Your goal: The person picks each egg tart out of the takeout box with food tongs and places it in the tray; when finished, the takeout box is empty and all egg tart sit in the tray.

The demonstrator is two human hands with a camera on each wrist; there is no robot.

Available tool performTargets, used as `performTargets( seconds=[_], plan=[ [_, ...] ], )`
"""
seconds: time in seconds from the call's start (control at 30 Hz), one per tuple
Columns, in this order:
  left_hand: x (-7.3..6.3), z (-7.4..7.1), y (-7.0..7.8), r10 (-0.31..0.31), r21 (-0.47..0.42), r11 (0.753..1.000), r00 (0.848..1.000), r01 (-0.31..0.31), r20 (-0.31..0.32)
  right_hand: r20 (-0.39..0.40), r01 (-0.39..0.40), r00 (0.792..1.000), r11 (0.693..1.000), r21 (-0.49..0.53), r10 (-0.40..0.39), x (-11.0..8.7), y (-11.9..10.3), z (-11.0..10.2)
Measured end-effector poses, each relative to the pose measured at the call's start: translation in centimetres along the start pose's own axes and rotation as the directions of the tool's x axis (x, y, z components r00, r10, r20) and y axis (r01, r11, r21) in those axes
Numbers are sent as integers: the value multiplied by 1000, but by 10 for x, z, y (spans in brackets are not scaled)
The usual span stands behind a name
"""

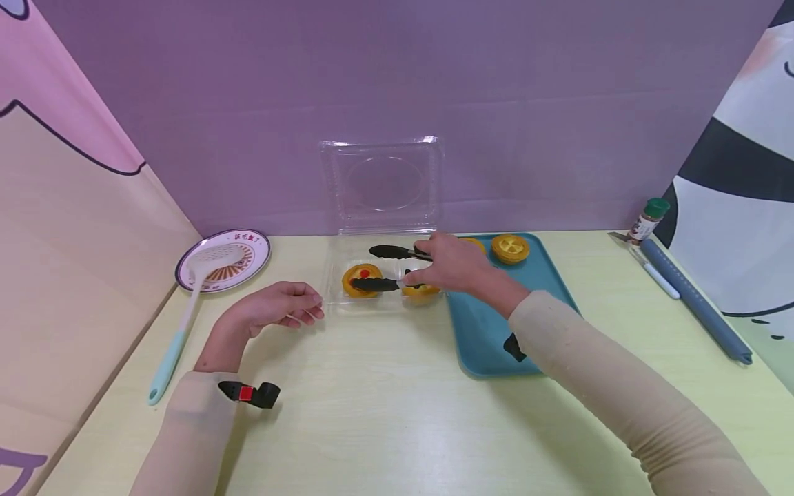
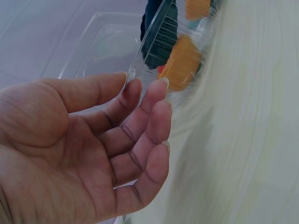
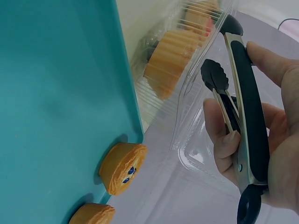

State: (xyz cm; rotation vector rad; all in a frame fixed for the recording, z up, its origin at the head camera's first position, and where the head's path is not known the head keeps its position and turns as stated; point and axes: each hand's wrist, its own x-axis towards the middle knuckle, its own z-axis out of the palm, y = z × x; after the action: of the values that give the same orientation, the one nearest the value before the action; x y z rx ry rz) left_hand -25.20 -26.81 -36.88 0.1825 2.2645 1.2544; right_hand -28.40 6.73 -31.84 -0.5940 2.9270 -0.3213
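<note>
A clear plastic container (image 1: pixel 387 186) stands with its lid raised. It holds an egg tart with a red topping (image 1: pixel 355 286) and a second egg tart (image 1: pixel 422 291), partly covered by the tongs. My right hand (image 1: pixel 455 262) grips black-tipped metal tongs (image 3: pixel 250 107), whose jaws are spread over the container with nothing between them; one tip overlaps the red-topped tart in the head view. At the container's left side is my left hand (image 1: pixel 279 305), thumb and index fingertips pinching the rim, the other fingers loosely bent.
Right of the container lies a blue tray (image 1: pixel 490 337) with an egg tart (image 1: pixel 511 249) and a blueberry-topped one (image 3: pixel 122 168). A plate (image 1: pixel 260 251) bears a slotted spatula (image 1: pixel 186 310) at left. At far right are a green-capped jar (image 1: pixel 648 220), a knife (image 1: pixel 657 275) and a blue-grey rod (image 1: pixel 697 303).
</note>
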Motion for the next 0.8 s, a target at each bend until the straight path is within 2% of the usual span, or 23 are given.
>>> performTargets(
  seconds=[0.2,0.37,0.5,0.8],
  plan=[
    [1,-1,-1,1,-1,1000,1000,-1,-1,-16,-31,999,1000,1,31,4,1,0],
    [2,-1,-2,2,0,1000,1000,-2,-2,-23,-9,1000,1000,29,10,8,5,2],
    [1,-1,-2,1,-3,1000,1000,-1,-3,-10,10,1000,998,68,-9,11,8,4],
    [1,-1,-2,1,-5,1000,1000,-1,-2,48,-11,999,994,107,6,13,6,3]
  ],
)
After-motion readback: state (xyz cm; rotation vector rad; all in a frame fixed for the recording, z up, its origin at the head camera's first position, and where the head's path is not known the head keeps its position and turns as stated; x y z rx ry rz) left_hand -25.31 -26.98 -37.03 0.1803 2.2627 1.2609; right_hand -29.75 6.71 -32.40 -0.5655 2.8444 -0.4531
